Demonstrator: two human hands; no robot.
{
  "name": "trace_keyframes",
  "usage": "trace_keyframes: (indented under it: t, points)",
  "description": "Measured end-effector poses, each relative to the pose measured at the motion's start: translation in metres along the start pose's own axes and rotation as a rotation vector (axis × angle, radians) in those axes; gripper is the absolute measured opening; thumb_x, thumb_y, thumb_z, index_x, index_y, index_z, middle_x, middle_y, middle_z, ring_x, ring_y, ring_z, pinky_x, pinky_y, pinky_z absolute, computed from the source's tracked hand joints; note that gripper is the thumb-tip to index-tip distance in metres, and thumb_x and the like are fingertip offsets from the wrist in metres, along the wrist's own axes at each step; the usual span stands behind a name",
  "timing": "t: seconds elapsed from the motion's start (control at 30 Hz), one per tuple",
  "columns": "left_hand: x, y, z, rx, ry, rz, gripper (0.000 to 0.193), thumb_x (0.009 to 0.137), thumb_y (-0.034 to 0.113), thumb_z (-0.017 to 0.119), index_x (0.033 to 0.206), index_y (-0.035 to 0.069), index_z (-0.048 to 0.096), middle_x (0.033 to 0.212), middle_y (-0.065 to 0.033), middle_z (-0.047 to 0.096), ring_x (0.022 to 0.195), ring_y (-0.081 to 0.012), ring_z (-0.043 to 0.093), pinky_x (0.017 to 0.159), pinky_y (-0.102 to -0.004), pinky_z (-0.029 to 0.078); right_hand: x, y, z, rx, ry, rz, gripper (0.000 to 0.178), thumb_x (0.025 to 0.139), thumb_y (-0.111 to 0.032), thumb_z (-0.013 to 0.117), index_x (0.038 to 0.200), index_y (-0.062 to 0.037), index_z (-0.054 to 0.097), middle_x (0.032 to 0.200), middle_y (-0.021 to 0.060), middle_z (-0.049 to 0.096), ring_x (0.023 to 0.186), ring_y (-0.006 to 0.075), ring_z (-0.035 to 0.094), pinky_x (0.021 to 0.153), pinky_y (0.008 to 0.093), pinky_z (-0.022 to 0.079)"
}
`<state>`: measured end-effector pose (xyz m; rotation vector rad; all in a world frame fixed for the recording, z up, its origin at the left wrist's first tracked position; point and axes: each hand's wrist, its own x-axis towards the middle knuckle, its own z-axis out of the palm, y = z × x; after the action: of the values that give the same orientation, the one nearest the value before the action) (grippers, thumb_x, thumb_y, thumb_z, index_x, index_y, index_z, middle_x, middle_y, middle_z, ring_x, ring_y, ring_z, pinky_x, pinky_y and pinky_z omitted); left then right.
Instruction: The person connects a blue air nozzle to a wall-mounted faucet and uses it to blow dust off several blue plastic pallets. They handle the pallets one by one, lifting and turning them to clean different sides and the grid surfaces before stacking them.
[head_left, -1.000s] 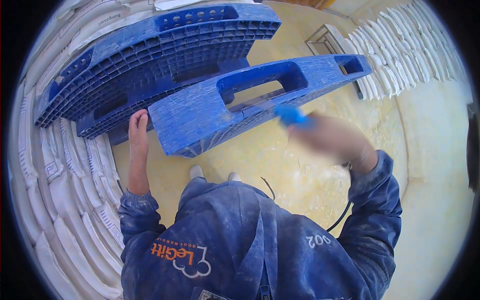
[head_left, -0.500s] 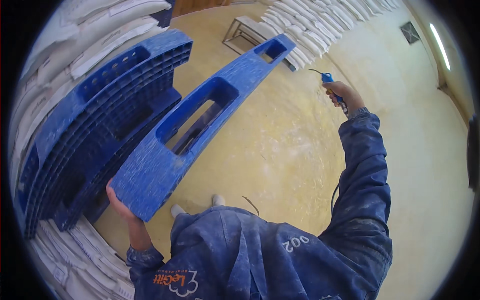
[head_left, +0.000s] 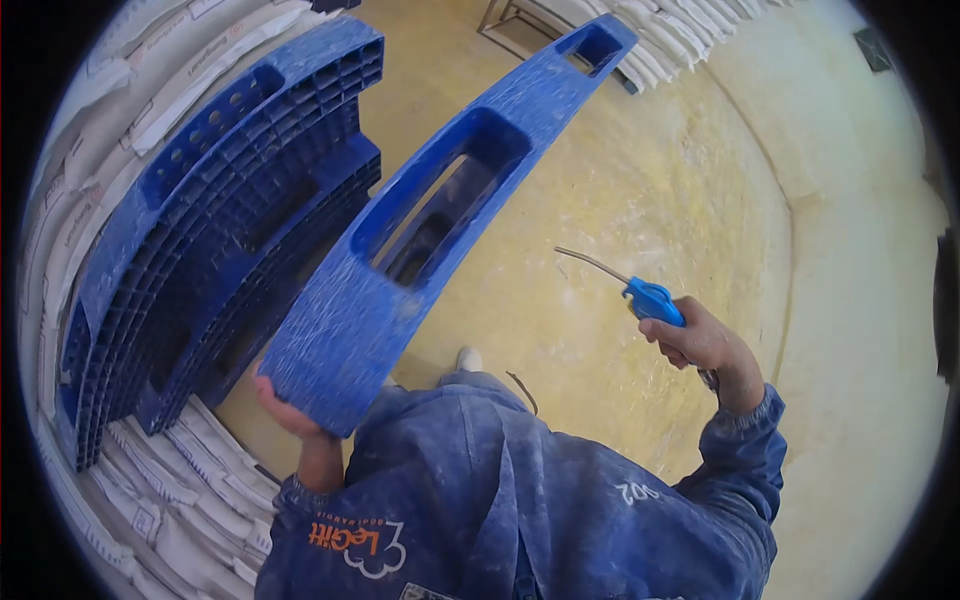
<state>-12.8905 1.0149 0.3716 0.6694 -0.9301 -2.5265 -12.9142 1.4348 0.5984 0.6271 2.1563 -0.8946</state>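
Observation:
A blue plastic pallet [head_left: 340, 330] stands on edge in front of me, its scuffed side upward with long openings through it. My left hand [head_left: 290, 410] grips its near lower corner; part of the fingers is hidden behind the plastic. Out to the right, my right hand [head_left: 695, 335] is wrapped round a blue air blow gun [head_left: 655, 302]. The gun's thin bent metal nozzle points left toward the pallet and is apart from it. A metal fitting shows below my right fist.
Another blue pallet [head_left: 215, 215] stands on edge at the left against stacked white sacks [head_left: 100, 130]. More sacks [head_left: 180, 490] lie at the lower left. At the back are a metal-framed stand [head_left: 515, 30] and piled sacks [head_left: 680, 35]. A pale wall [head_left: 850, 250] rises at the right.
My right hand has come nearer to me with the blow gun, whose nozzle now shows at greater length. The held pallet sits a little farther right in view, my left hand still on its corner.

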Motion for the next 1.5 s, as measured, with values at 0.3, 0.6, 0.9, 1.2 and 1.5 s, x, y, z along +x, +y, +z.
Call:
trace_keyframes:
  t: [0.3, 0.6, 0.9, 1.2, 1.5]
  points:
    - [-0.045, -0.141, 0.084, 0.292, 0.019, 0.192, 0.04, 0.092, 0.036, 0.034, 0.108, 0.001, 0.043, 0.113, -0.0133, 0.044, 0.106, -0.0243, 0.042, 0.095, -0.0383, 0.031, -0.048, -0.022, 0.015, -0.374, 0.09, 0.065, 0.04, 0.082, -0.034, 0.062, 0.084, 0.0059, 0.059, 0.059, 0.005, 0.051, 0.055, 0.0127, 0.049, 0.053, 0.031, 0.04]
    - [-0.018, -0.237, 0.192, 0.706, -0.486, 0.652, 0.032, 0.093, 0.029, 0.045, 0.102, -0.002, 0.042, 0.097, -0.0211, 0.047, 0.092, -0.0356, 0.045, 0.082, -0.0452, 0.034, -0.048, 0.038, 0.007, -0.288, 0.386, 0.196, 0.04, 0.081, -0.035, 0.063, 0.081, 0.0048, 0.06, 0.059, 0.0076, 0.055, 0.056, 0.0164, 0.052, 0.053, 0.0346, 0.042]
    - [0.025, -0.264, 0.23, 0.764, -0.893, 0.466, 0.044, 0.092, 0.04, 0.046, 0.094, -0.003, 0.042, 0.093, -0.0227, 0.048, 0.092, -0.0372, 0.044, 0.082, -0.0469, 0.035, 0.033, 0.064, 0.063, -0.428, 0.33, -0.072, 0.034, 0.083, -0.03, 0.057, 0.08, 0.0043, 0.057, 0.071, 0.0282, 0.058, 0.072, 0.0442, 0.058, 0.062, 0.0463, 0.044]
    - [0.052, -0.231, 0.181, 0.771, -0.82, 0.37, 0.041, 0.086, 0.029, 0.059, 0.112, 0.0, 0.046, 0.103, -0.0182, 0.053, 0.097, -0.0307, 0.052, 0.087, -0.0378, 0.041, 0.234, 0.11, 0.186, -0.268, 0.254, -0.127, 0.042, 0.079, -0.034, 0.052, 0.088, 0.0062, 0.061, 0.086, 0.032, 0.059, 0.088, 0.0448, 0.058, 0.077, 0.0474, 0.047]
    - [0.066, -0.133, -0.227, 1.874, -0.983, -0.37, 0.035, 0.087, 0.031, 0.048, 0.1, -0.002, 0.048, 0.096, -0.0232, 0.056, 0.093, -0.0405, 0.053, 0.084, -0.0448, 0.042, 0.314, 0.126, 0.23, -0.084, -0.202, 0.187, 0.033, 0.08, -0.029, 0.055, 0.071, 0.0035, 0.058, 0.063, 0.0143, 0.057, 0.046, 0.0246, 0.054, 0.044, 0.038, 0.044]
